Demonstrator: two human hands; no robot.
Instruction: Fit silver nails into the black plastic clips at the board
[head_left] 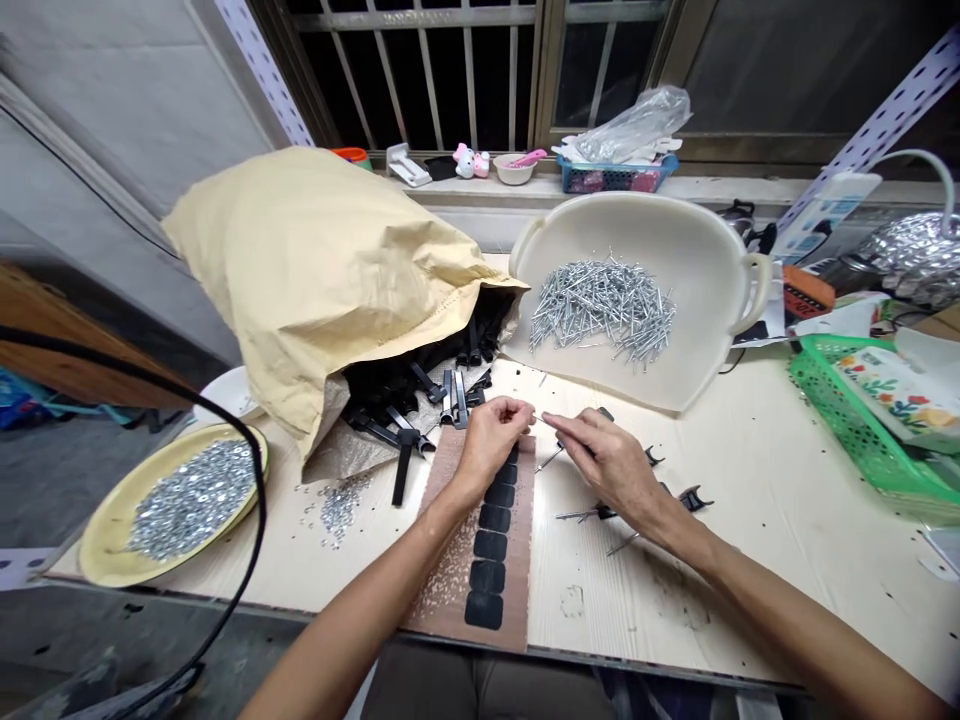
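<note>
— Start at the left. What's on the table?

— One yellow plate (pixel 105 540) at the near left corner, heaped with small silvery washers, too many to count. Just right of it, a loose scatter of the same washers (pixel 337 505) lies on the tabletop. Behind that, one tan paper sack (pixel 315 270) lies on its side, its mouth facing right, with black plastic clips (pixel 420 395) spilling out.

— And the hands?

— The left hand (pixel 491 440) hovers over a brown board (pixel 487 560) with a column of black pads; I count about five visible. Its fingers are curled in, thumb and forefinger pinched on the left end of a thin metal nail (pixel 538 416).

— Which way does the nail run?

— Its long axis lies nearly level, left to right, spanning the small gap between the two hands, above the table. The right hand (pixel 611 465) meets it from the right, fingertips closed on the other end, the remaining fingers loosely bent. Which end is the tip I cannot tell.

— Anything under the right hand?

— About three finished pieces (pixel 600 512), clip with nail, lie on the table beneath and beside it, nails pointing roughly left.

— Further right?

— One cream scoop tray (pixel 712 260) behind, holding a heap of nails, uncountable. One green basket (pixel 855 430) at the far right edge.
</note>
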